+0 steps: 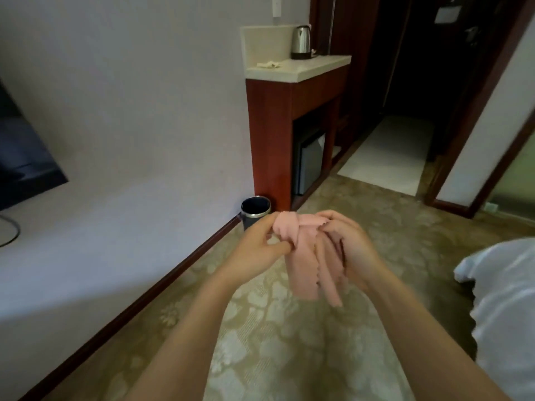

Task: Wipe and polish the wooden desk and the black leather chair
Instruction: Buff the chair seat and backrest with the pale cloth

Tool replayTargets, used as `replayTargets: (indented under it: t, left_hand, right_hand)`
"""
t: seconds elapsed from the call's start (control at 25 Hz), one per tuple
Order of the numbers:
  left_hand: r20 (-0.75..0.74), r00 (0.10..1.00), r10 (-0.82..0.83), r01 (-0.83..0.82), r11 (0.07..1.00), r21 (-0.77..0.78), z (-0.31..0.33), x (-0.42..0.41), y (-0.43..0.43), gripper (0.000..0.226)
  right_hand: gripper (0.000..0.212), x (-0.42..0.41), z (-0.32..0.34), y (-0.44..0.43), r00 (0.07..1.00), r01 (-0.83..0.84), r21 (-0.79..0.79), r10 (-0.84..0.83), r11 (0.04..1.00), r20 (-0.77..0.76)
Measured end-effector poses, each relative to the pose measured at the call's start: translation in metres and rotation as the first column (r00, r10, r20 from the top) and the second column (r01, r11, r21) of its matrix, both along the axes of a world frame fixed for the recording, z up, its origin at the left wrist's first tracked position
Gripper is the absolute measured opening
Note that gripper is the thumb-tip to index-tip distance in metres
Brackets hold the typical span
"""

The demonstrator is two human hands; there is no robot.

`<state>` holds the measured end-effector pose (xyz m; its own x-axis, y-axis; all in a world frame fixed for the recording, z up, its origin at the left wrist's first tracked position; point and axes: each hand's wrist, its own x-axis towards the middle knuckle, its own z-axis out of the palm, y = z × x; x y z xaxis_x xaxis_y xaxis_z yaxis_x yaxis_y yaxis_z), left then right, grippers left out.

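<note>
I stand on carpet point(289, 328), bed point(506, 299) at right, wooden cabinet point(269, 134) ahead. No desk or black chair in view, so I judge wiping not yet begun, all of it left. Pink cloth point(301, 273) hangs bunched between both hands: left hand point(254, 250) fingers pinch its top, right hand point(356, 250) fingers curl round its side.
</note>
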<state>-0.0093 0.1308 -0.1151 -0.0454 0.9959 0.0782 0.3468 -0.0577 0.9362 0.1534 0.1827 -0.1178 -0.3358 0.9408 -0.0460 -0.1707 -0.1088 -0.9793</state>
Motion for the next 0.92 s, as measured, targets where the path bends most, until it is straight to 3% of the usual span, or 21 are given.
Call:
replayTargets:
  t: [0.32, 0.52, 0.6, 0.72, 0.92]
  left_hand:
    - [0.085, 0.982, 0.167, -0.168, 0.986, 0.004, 0.042, 0.009, 0.276, 0.015]
    - [0.115, 0.924, 0.365, -0.371, 0.928, 0.034, 0.02, -0.028, 0.475, 0.003]
    - [0.13, 0.902, 0.411, -0.417, 0.909, 0.022, 0.025, -0.057, 0.566, 0.003]
    - [0.173, 0.847, 0.503, -0.517, 0.854, 0.048, 0.049, -0.097, 0.686, 0.016]
    - [0.113, 0.824, 0.554, -0.565, 0.818, 0.109, 0.078, -0.151, 0.845, 0.033]
  right_hand:
    - [0.016, -0.018, 0.026, 0.27, 0.971, 0.24, 0.008, -0.24, 0.971, 0.021]
    - [0.024, -0.058, 0.008, 0.461, 0.989, 0.12, -0.067, -0.125, 0.991, -0.079]
    - [0.029, -0.085, 0.018, 0.552, 0.995, 0.097, 0.002, -0.097, 0.995, 0.036]
    - [0.036, -0.122, 0.054, 0.674, 0.969, 0.11, 0.233, -0.157, 0.966, 0.193]
    - [0.038, -0.174, 0.111, 0.851, 0.967, 0.051, 0.388, -0.142, 0.92, 0.211]
